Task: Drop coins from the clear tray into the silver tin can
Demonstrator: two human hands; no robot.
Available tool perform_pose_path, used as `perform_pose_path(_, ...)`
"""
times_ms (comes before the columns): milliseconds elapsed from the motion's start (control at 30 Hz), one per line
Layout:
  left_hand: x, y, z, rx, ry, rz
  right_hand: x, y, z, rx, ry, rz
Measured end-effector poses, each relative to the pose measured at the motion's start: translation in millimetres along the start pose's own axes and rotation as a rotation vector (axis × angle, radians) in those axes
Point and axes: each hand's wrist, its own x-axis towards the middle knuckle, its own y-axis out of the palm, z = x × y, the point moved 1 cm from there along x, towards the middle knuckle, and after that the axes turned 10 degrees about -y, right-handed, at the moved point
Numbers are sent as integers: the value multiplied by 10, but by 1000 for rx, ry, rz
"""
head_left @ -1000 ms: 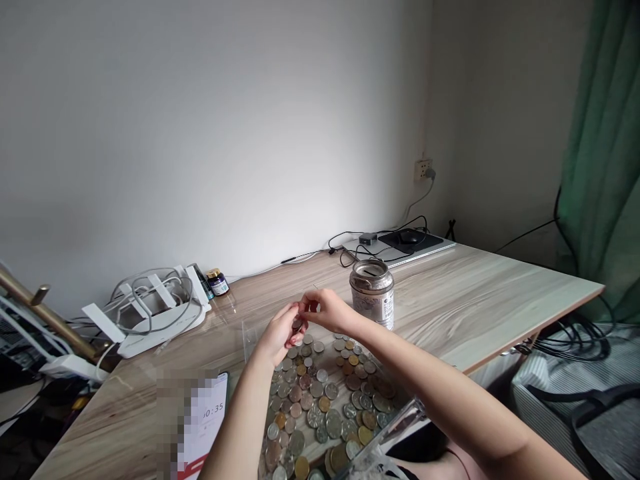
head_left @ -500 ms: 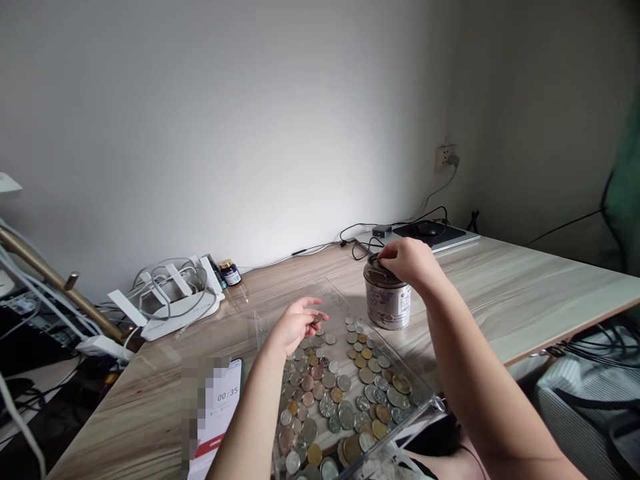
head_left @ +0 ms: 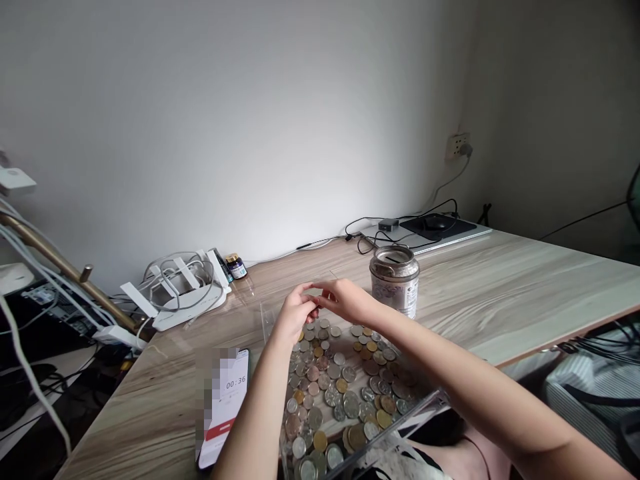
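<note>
My left hand (head_left: 294, 317) and my right hand (head_left: 345, 300) meet fingertip to fingertip above the far end of a clear tray (head_left: 425, 408) filled with several coins (head_left: 345, 390). The left hand cups a few coins, and the right hand's fingers pinch at one of them. A silver tin coin bank (head_left: 395, 280) with a slot in its lid stands upright just right of the hands, beyond the tray.
A phone (head_left: 225, 407) showing a timer lies left of the tray. A white router (head_left: 180, 297) with cables and a small jar (head_left: 236, 265) sit at the back left. A laptop with a mouse (head_left: 435, 227) and cables lies at the back right. The desk edge runs along the right.
My right hand has come back from the top of the coin bank to my left hand over the tray. The timer has gone from 00:35 to 00:36.
</note>
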Motion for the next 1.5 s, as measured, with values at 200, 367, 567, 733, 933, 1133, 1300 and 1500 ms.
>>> perform_pose_path(200, -12, 26, -9, -33, -74, 123, 22, 76, -100, 145, 21, -37)
perform_pose_path(367, -40, 28, -18, -61, -140, 125, -30, -167, -79, 65, 0, -273)
perform_pose_path(567, -58, -9, -31, -74, -148, 74, -274, -793, -303, -234, 141, -831)
perform_pose_path(733, -63, -10, -43, -57, -125, 73, -339, -972, -571, -342, 471, -568)
perform_pose_path(933, -66, -8, -34, -90, -113, 67, -344, -956, -655, -332, 453, -422)
perform_pose_path(1133, -22, -30, -18, -233, -81, 73, -258, -695, -160, -365, 27, -709)
perform_pose_path(1300, 19, -65, -38, -462, -86, 24, -84, -122, 72, -108, -66, -88)
perform_pose_path(1500, 39, -75, -47, -612, -149, 71, -7, 91, -70, -113, -127, 14)
